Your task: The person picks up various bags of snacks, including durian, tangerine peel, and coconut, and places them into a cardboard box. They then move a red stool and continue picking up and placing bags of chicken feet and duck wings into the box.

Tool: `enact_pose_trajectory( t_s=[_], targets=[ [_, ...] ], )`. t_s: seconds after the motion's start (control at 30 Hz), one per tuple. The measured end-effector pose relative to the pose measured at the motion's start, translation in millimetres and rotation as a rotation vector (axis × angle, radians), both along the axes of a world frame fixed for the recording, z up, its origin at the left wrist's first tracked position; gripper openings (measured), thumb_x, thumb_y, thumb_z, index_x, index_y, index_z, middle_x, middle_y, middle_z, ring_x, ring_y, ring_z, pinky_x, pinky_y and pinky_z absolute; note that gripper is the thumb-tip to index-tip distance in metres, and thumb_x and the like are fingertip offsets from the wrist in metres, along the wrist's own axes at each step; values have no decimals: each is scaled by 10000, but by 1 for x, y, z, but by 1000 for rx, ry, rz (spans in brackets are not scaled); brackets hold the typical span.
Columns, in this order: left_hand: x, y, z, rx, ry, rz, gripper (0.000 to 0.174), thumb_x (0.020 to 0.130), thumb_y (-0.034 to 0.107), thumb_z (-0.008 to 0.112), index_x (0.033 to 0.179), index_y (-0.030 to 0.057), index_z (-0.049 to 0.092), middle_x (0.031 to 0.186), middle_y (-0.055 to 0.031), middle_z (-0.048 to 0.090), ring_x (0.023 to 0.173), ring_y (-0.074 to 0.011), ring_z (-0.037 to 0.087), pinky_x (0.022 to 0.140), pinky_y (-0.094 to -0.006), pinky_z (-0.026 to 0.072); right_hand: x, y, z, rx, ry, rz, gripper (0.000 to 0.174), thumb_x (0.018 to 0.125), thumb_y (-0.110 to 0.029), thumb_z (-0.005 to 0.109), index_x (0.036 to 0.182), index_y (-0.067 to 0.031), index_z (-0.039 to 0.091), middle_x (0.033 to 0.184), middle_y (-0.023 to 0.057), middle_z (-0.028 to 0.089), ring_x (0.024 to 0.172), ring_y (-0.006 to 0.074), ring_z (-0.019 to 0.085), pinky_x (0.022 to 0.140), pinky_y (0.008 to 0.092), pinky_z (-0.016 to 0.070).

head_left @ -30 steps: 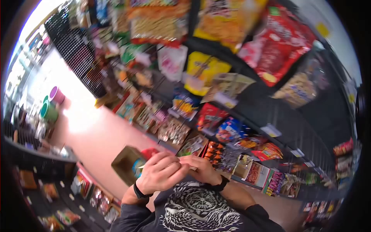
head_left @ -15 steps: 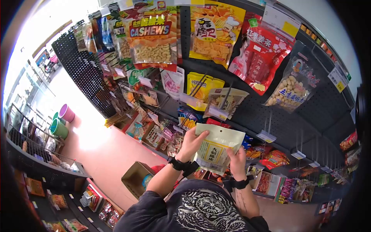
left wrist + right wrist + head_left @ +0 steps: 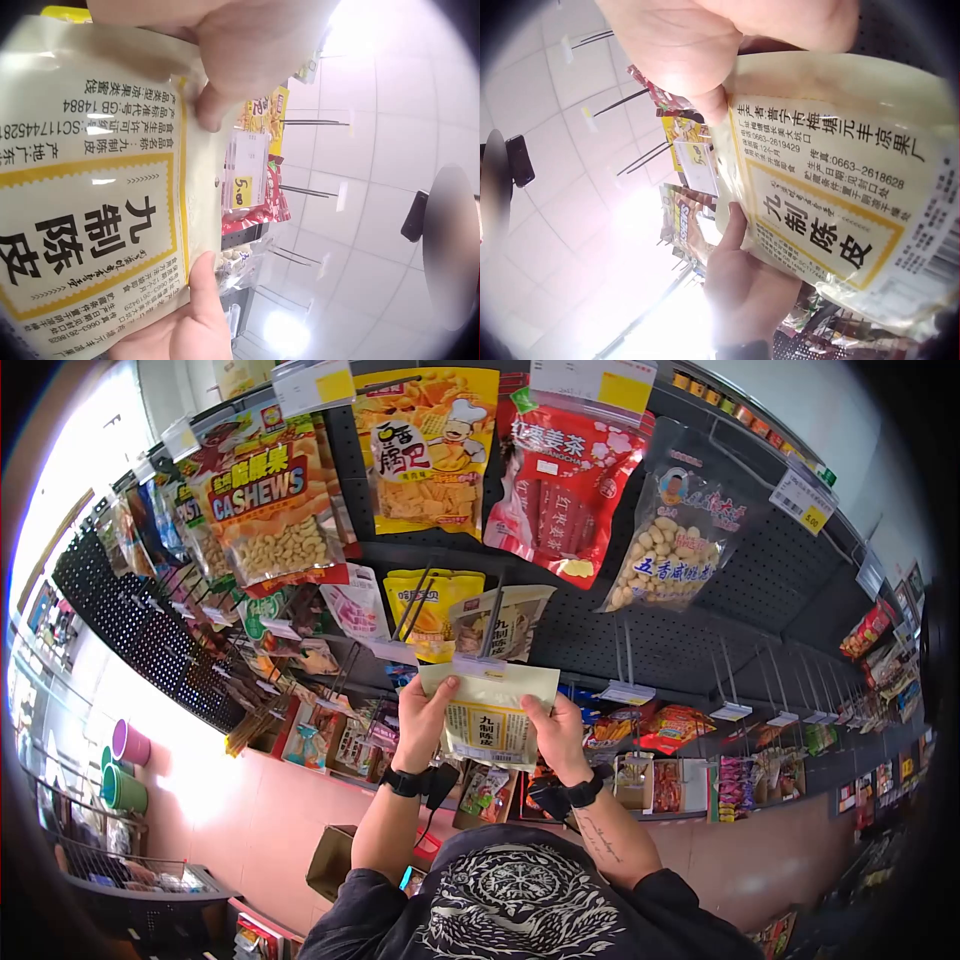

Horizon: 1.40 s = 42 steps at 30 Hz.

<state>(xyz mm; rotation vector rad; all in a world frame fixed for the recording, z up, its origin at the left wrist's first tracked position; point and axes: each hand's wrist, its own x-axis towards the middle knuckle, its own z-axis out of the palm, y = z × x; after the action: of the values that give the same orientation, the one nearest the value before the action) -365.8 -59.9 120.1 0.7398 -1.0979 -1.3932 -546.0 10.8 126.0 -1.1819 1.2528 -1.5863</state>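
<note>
Both hands hold a cream snack pouch [image 3: 488, 718] with a yellow-framed label up against the black pegboard [image 3: 680, 640]. My left hand [image 3: 425, 712] pinches its left edge and my right hand [image 3: 556, 730] its right edge. The pouch top reaches a peg hook [image 3: 494, 622], where a similar pouch [image 3: 515, 618] hangs behind a price tag. The left wrist view fills with the pouch label [image 3: 97, 195], thumbs pressed on its edge. In the right wrist view the pouch [image 3: 832, 217] is held by the near right hand [image 3: 705, 45] and the farther left hand [image 3: 742, 281].
A cashews bag [image 3: 262, 510], an orange snack bag [image 3: 428, 450], a red bag [image 3: 562, 490] and a peanut bag [image 3: 668, 550] hang above. Bare hooks [image 3: 625, 655] stick out at the right. Below are a cardboard box [image 3: 330, 860], coloured buckets [image 3: 125, 765] and a basket [image 3: 140, 885].
The hands rose from chest height with the pouch up to the peg hook. The head view tilted upward, bringing the upper hanging bags into view.
</note>
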Motion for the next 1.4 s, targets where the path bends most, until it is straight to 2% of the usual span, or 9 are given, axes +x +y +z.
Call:
enact_pose_trajectory(
  t_s=[0.17, 0.23, 0.43, 0.53, 0.63, 0.8, 0.87, 1.0, 1.4],
  targets=[
    [2, 6, -7, 43, -41, 39, 168, 894, 81, 602, 1019, -31, 599, 936, -45, 658, 829, -92, 583, 727, -242, 469, -5, -8, -17, -32, -28, 35, 354, 898, -175, 623, 1196, -5, 537, 1064, 63, 642, 942, 104, 575, 799, 252, 457],
    [9, 33, -4, 90, -109, 173, 181, 902, 75, 566, 1039, -40, 595, 944, -56, 652, 838, -107, 585, 740, -251, 470, 3, 10, -12, -14, 285, -214, 625, 799, -187, 720, 1298, 14, 403, 1213, 176, 552, 1119, 252, 535, 885, 332, 451],
    [21, 112, -20, 53, -337, 164, 325, 855, 36, 603, 1169, -24, 549, 1149, -102, 589, 1010, -170, 570, 846, -287, 474, 46, 59, -26, 30, 745, 210, 957, 659, -311, 803, 1395, -5, 274, 1446, 241, 246, 1347, 381, 267, 1094, 423, 257],
    [18, 120, 22, -96, -503, -288, 560, 784, 70, 684, 1303, 69, 474, 1419, -121, 392, 1194, -245, 504, 918, -347, 463, 40, 45, -39, 86, 90, 525, 895, 696, -301, 788, 1388, -15, 297, 1361, 172, 425, 1264, 257, 421, 1028, 368, 358],
    [26, 112, 25, -359, -786, -271, 549, 737, 90, 727, 1245, 49, 521, 1400, -167, 408, 1229, -316, 469, 956, -372, 433, 34, 44, -57, 151, -38, 374, 497, 837, -134, 662, 1275, -6, 464, 1210, 94, 573, 1076, 168, 556, 909, 297, 446],
    [35, 67, 14, -498, -970, 555, 518, 773, 34, 677, 1252, 16, 479, 1105, -151, 608, 1026, -280, 592, 902, -360, 464, 19, 39, -40, 109, 87, 343, 274, 858, -82, 632, 1115, 7, 596, 1050, 57, 657, 956, 120, 590, 833, 266, 461],
    [35, 35, -6, 10, -261, 119, 526, 807, 28, 656, 1279, -8, 426, 1060, -125, 618, 964, -176, 600, 824, -285, 488, 18, 33, -29, 120, 65, 351, 268, 857, -89, 636, 1106, 4, 602, 1043, 57, 659, 949, 120, 593, 830, 264, 460],
    [15, 2, -11, 101, -7, 16, 88, 866, 57, 640, 916, -15, 630, 833, -11, 650, 747, -53, 567, 676, -210, 457, 9, 10, -23, 99, 45, 184, 273, 864, -159, 657, 1089, -10, 621, 1015, 44, 669, 877, 97, 589, 790, 250, 458],
    [1, -14, -6, -137, -68, 77, 134, 864, 59, 647, 966, -23, 620, 849, -16, 633, 759, -65, 551, 693, -215, 458, 0, -10, 2, 17, 82, -102, 228, 863, -179, 670, 1007, -2, 676, 917, 31, 695, 802, 58, 583, 714, 227, 455]
  ],
)
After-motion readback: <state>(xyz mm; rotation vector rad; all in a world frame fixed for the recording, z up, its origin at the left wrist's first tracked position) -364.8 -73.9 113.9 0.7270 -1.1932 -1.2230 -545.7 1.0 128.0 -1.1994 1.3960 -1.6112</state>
